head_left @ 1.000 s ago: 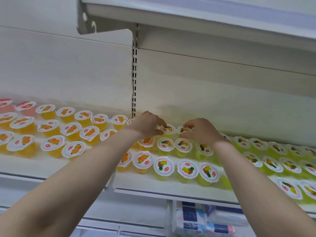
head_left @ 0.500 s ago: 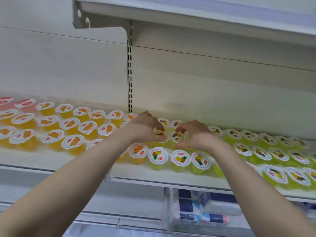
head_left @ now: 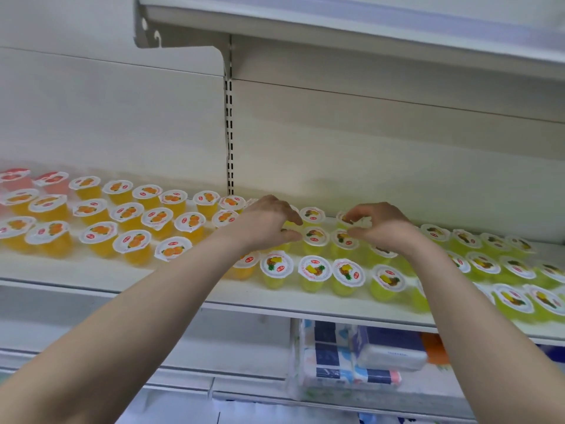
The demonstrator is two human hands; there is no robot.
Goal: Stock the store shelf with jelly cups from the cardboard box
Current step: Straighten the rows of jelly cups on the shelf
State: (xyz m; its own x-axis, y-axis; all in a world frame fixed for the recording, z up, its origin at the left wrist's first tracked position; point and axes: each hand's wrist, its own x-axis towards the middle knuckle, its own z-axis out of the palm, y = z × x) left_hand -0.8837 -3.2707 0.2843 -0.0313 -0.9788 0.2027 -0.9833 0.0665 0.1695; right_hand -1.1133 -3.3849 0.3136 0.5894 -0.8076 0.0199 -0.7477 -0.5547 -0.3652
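Rows of yellow pineapple jelly cups [head_left: 315, 267] stand on the white shelf [head_left: 183, 280], with orange jelly cups [head_left: 131, 243] to their left. My left hand [head_left: 266, 223] reaches to the back rows, finger and thumb curled round a yellow cup [head_left: 284, 231] that is mostly hidden under it. To the right, my right hand [head_left: 379, 223] pinches a back-row cup [head_left: 345, 220] between fingertips and thumb. Two cups [head_left: 315, 235] stand free between the hands. The cardboard box is out of view.
Red jelly cups [head_left: 18, 175] sit at the far left. An upper shelf [head_left: 367, 22] overhangs close above. A slotted upright [head_left: 229, 123] divides the back panel. Wrapped tissue packs [head_left: 351, 356] lie on the shelf below.
My hands have drawn a little apart over the back rows of pineapple cups. The view has shifted slightly to the left.
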